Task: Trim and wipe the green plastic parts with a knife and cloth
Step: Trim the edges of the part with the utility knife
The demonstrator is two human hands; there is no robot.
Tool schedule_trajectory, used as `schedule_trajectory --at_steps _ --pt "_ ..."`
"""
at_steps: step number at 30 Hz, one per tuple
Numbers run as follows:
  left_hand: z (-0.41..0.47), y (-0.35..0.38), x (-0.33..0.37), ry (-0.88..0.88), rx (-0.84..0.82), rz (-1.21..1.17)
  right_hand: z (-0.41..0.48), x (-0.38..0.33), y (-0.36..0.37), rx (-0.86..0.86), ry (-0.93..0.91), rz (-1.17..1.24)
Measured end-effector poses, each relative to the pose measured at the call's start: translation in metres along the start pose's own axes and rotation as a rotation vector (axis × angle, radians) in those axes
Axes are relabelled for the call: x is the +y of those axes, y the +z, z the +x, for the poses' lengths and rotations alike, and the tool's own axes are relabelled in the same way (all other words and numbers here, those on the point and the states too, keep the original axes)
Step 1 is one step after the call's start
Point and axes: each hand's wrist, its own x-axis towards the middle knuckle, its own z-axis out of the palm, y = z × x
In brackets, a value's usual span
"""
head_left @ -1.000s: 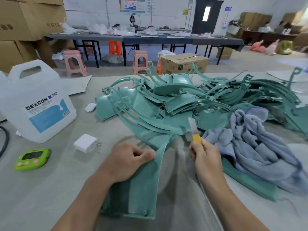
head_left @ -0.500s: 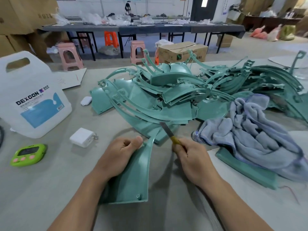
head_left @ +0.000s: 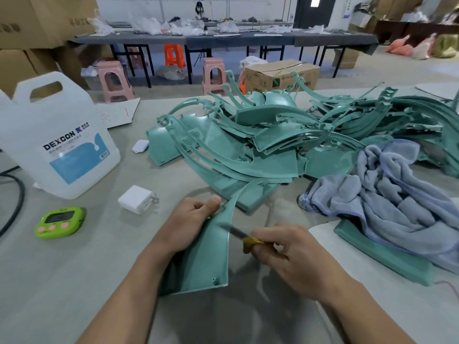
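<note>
Both hands work at the near edge of the table (head_left: pixel 62 281), about its middle. The left hand (head_left: pixel 188 224) grips one green plastic part (head_left: pixel 211 259) by its left rim, fingers curled under and thumb pressed on top close to where the piece narrows into a curved arm. The right hand (head_left: pixel 293 256) is closed round the yellow handle of a knife (head_left: pixel 238 235), whose dark blade points left and touches the raised right rim of that part. The part's broad lower end, with small screw holes, rests on the table near the person.

Beyond it, towards the far edge, the other green parts lie in a pile (head_left: pixel 273 145) of curved strips and panels that spreads to the right edge. A grey-blue cloth (head_left: pixel 397 194) lies crumpled at the right side, draped over the pile's near end and over another green piece (head_left: pixel 385 259).

Along the left edge stand a white jug (head_left: pixel 57 145) labelled DEXCON and a black cable (head_left: pixel 15 202). Near the jug lie a green timer (head_left: pixel 59 222), a white plug adapter (head_left: pixel 137 199) and a small white case (head_left: pixel 140 146).
</note>
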Motion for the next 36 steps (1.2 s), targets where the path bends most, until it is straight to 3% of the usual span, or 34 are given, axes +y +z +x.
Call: schedule_trajectory --at_steps 12,15,18,25,30,36 --pt "0.004 -0.001 0.002 -0.048 0.01 -0.003 -0.008 0.003 0.004 -0.239 -0.044 0.124" --pt "0.004 0.0 0.003 -0.044 0.013 -0.002 -0.003 0.005 0.005 -0.262 -0.007 0.294" --pt "0.004 0.001 0.003 -0.037 0.004 -0.007 0.002 0.009 -0.001 -0.184 -0.002 0.467" --pt "0.002 0.002 0.005 -0.027 -0.013 -0.019 0.019 0.027 0.006 0.033 0.086 0.333" --pt "0.003 0.004 0.004 -0.008 -0.005 0.02 0.037 0.047 0.0 0.359 0.385 0.321" --pt "0.0 0.005 0.006 0.019 -0.016 0.023 0.043 0.053 -0.003 0.474 0.602 -0.045"
